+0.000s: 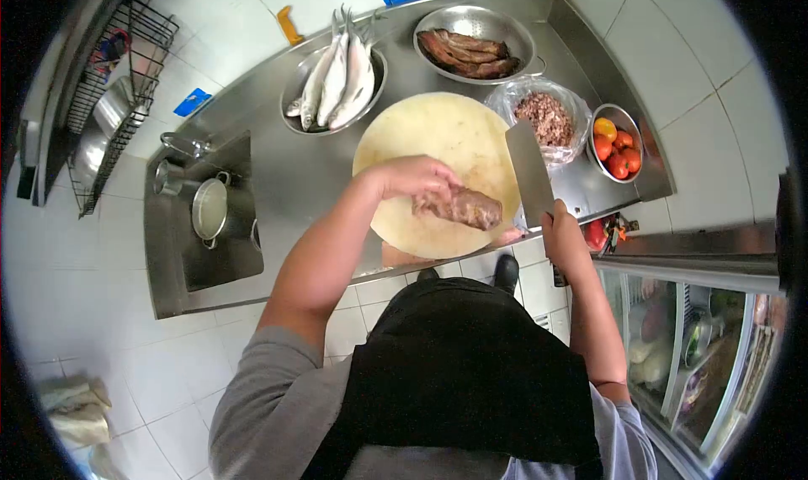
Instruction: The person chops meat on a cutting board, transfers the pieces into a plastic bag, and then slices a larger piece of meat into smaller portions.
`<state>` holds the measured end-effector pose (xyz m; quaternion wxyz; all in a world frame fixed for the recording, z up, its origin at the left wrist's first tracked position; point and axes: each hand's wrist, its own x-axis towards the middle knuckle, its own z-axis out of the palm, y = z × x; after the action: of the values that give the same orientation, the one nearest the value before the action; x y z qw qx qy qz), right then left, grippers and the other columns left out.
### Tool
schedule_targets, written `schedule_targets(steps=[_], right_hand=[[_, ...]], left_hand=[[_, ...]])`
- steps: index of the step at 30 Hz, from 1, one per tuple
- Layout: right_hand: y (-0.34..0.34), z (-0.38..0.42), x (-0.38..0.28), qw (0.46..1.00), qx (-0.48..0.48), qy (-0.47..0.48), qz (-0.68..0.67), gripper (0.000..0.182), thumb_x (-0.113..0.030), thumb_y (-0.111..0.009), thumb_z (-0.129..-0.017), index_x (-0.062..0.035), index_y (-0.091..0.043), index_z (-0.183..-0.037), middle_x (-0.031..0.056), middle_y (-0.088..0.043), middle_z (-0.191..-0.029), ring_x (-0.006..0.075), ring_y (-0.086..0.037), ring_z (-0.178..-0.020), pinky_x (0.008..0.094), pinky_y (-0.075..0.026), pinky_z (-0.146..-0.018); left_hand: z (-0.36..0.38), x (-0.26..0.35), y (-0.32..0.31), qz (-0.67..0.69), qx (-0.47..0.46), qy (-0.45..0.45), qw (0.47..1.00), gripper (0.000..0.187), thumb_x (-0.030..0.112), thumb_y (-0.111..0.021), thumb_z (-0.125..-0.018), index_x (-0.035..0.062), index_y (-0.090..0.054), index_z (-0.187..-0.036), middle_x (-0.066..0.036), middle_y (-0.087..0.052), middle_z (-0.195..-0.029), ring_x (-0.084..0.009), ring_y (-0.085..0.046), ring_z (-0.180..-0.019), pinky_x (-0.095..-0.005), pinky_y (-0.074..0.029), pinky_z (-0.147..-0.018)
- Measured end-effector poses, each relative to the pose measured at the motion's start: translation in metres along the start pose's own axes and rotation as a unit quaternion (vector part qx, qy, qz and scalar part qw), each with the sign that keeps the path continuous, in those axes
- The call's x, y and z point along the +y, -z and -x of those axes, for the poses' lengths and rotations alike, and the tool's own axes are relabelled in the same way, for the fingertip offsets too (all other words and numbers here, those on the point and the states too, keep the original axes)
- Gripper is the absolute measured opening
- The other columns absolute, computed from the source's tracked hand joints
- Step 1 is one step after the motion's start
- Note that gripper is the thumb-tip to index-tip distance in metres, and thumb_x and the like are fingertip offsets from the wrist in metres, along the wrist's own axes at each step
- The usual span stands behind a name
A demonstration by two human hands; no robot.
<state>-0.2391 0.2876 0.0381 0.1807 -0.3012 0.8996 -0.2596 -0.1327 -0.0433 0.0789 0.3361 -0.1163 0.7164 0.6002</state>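
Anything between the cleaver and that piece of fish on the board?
Nothing visible. The cleaver in the right hand stands just right of the fish piece, which the left hand holds on the cutting board; only bare board lies between.

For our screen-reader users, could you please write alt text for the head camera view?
Seen from above, a person's left hand holds a piece of fish on a round cutting board while the right hand grips a cleaver. Bowls of whole fish, fillets, and tomatoes line the steel counter.
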Motion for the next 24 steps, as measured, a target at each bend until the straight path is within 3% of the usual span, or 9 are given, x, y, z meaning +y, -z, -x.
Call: schedule_targets(steps=[2,4,5,6,9,12,13,16,24], right_hand=[[-0.004,0.003,-0.003,1.0,0.021,-0.022,-0.006,0.023,-0.015,-0.051,-0.098,0.0069,-0.046,-0.102,0.038,-0.062,-0.082,0.0559,-0.061,-0.085,0.0586,-0.049,-0.073],[-0.004,0.007,-0.015,0.999,0.02,-0.027,0.0,0.023,-0.015,-0.052,-0.098,0.0065,-0.045,-0.101,0.038,-0.062,-0.082,0.0551,-0.062,-0.084,0.0583,-0.05,-0.072],[-0.005,0.008,-0.018,0.999,0.028,-0.032,0.0,0.022,-0.014,-0.052,-0.098,0.0069,-0.045,-0.099,0.0382,-0.061,-0.082,0.0558,-0.06,-0.085,0.057,-0.048,-0.071],[-0.005,0.009,-0.02,0.999,0.037,-0.035,0.001,0.022,-0.013,-0.052,-0.099,0.0074,-0.045,-0.096,0.0383,-0.059,-0.081,0.0566,-0.058,-0.085,0.0557,-0.046,-0.069],[-0.004,0.006,-0.022,0.999,0.033,-0.036,0.017,0.02,-0.012,-0.052,-0.098,0.0069,-0.046,-0.096,0.0377,-0.06,-0.081,0.0554,-0.06,-0.084,0.0555,-0.047,-0.069],[-0.001,0.003,-0.02,0.999,0.012,-0.041,0.022,0.019,-0.012,-0.052,-0.098,0.0065,-0.046,-0.097,0.0371,-0.061,-0.081,0.0546,-0.061,-0.085,0.0559,-0.048,-0.07],[0.001,0.002,-0.018,0.999,0.001,-0.042,0.023,0.019,-0.011,-0.052,-0.098,0.0063,-0.046,-0.097,0.0368,-0.062,-0.081,0.0543,-0.061,-0.085,0.0561,-0.048,-0.07],[0.007,-0.006,-0.008,0.999,-0.026,-0.013,0.034,0.024,-0.017,-0.052,-0.099,0.0054,-0.044,-0.102,0.0365,-0.063,-0.083,0.0544,-0.062,-0.084,0.0583,-0.05,-0.072],[0.02,-0.02,0.0,0.998,-0.064,-0.001,0.009,0.025,-0.018,-0.05,-0.099,0.0063,-0.045,-0.103,0.0373,-0.063,-0.088,0.0545,-0.061,-0.089,0.0585,-0.049,-0.078]], left_hand=[[-0.012,-0.005,0.007,-0.231,0.164,-0.11,0.953,0.04,0.023,-0.066,-0.088,0.0031,-0.064,-0.123,-0.014,-0.071,-0.109,-0.0225,-0.07,-0.089,-0.0334,-0.056,-0.08],[-0.018,-0.019,0.017,-0.291,0.425,-0.213,0.83,0.03,0.022,-0.065,-0.09,0.0013,-0.067,-0.112,-0.015,-0.072,-0.105,-0.0245,-0.069,-0.092,-0.033,-0.052,-0.087],[-0.017,-0.021,0.024,-0.183,0.432,-0.164,0.868,0.024,0.019,-0.066,-0.089,0.0012,-0.069,-0.104,-0.014,-0.072,-0.098,-0.0267,-0.069,-0.09,-0.0333,-0.053,-0.085],[-0.004,-0.012,0.021,-0.179,0.43,-0.164,0.87,0.024,0.019,-0.066,-0.089,0.0012,-0.069,-0.104,-0.014,-0.072,-0.098,-0.0267,-0.069,-0.09,-0.0333,-0.053,-0.085],[0.029,-0.003,-0.002,-0.202,0.412,-0.012,0.889,0.026,0.02,-0.07,-0.086,0.0037,-0.069,-0.106,-0.015,-0.07,-0.098,-0.0257,-0.068,-0.089,-0.036,-0.053,-0.084],[0.022,-0.037,-0.024,-0.233,0.411,-0.007,0.881,0.031,0.02,-0.07,-0.086,0.0055,-0.067,-0.114,-0.016,-0.067,-0.11,-0.0249,-0.067,-0.094,-0.0367,-0.053,-0.084],[0.015,-0.046,-0.031,-0.237,0.418,-0.068,0.874,0.037,0.016,-0.069,-0.085,0.0061,-0.065,-0.12,-0.017,-0.063,-0.117,-0.0284,-0.065,-0.097,-0.0369,-0.052,-0.087],[-0.004,-0.058,-0.042,-0.246,0.378,-0.145,0.881,0.036,0.011,-0.068,-0.083,0.0052,-0.065,-0.119,-0.016,-0.063,-0.113,-0.0324,-0.064,-0.096,-0.0373,-0.052,-0.088],[-0.003,-0.058,-0.058,-0.22,0.427,-0.116,0.869,0.031,0.008,-0.066,-0.084,0.0045,-0.064,-0.115,-0.016,-0.062,-0.109,-0.0354,-0.062,-0.1,-0.0409,-0.051,-0.088]])
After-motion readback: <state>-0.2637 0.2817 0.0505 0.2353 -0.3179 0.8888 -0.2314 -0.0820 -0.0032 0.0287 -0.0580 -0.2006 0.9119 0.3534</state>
